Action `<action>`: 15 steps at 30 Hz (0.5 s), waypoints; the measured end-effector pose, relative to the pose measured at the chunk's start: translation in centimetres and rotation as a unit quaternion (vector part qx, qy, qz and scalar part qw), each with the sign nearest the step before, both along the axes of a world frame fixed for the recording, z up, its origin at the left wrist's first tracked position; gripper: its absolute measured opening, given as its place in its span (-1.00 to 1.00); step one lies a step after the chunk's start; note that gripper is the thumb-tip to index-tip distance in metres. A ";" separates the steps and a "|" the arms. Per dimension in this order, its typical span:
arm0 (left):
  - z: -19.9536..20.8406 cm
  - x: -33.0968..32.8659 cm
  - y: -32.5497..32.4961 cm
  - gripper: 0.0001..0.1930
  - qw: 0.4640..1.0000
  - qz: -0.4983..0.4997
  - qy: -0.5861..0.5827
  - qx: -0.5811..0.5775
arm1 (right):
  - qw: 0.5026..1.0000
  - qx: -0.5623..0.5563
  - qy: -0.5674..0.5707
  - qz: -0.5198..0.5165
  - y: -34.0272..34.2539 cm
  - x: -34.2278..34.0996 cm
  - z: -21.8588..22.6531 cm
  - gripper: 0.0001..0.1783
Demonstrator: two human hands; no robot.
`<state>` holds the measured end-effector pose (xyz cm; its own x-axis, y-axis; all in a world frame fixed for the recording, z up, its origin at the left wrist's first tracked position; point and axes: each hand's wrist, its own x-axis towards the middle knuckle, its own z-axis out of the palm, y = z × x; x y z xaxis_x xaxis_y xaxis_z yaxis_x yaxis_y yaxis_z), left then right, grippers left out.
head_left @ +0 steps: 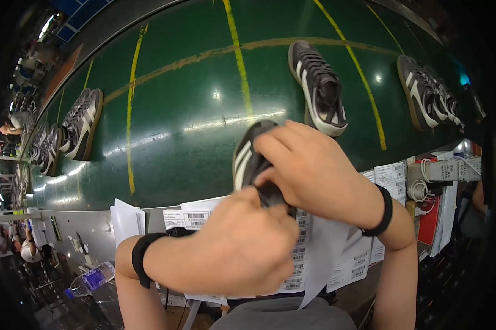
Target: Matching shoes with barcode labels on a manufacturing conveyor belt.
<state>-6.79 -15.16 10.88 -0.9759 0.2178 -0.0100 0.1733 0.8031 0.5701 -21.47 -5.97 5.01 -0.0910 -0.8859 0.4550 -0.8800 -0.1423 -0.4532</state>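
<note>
Both of my hands hold one dark sneaker (249, 157) with white side stripes above the near edge of a green conveyor belt (187, 110). My left hand (242, 247) is closed on its lower end, near my chest. My right hand (308, 168) wraps over its top and right side. Most of the shoe is hidden by my fingers. Each wrist wears a black band.
More dark striped sneakers lie on the belt: one just beyond my hands (318, 88), a pair at the far right (424, 91), others at the left (82, 124). Barcode label sheets (300, 253) hang along the near edge. A water bottle (91, 279) lies lower left. A person (14, 125) is at far left.
</note>
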 end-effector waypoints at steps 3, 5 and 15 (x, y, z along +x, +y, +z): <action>1.6 1.9 2.0 -0.72 0.999 0.022 -0.022 0.041 | 0.998 0.033 -0.047 0.019 1.5 0.7 0.7 -0.83; 0.3 2.2 1.4 -0.76 0.999 -0.040 0.012 0.029 | 0.994 -0.029 -0.100 0.029 0.6 0.4 -0.4 -0.87; -0.3 1.9 4.1 -0.85 0.990 0.122 0.067 -0.004 | 0.860 0.197 -0.468 -0.054 -0.2 -1.9 -0.8 -0.83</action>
<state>-4.86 -11.06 10.53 -0.9922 -0.0235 0.1225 0.0478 0.8352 0.5478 -23.33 -6.20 4.16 -0.3459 -0.9175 -0.1966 -0.1022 0.2451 -0.9641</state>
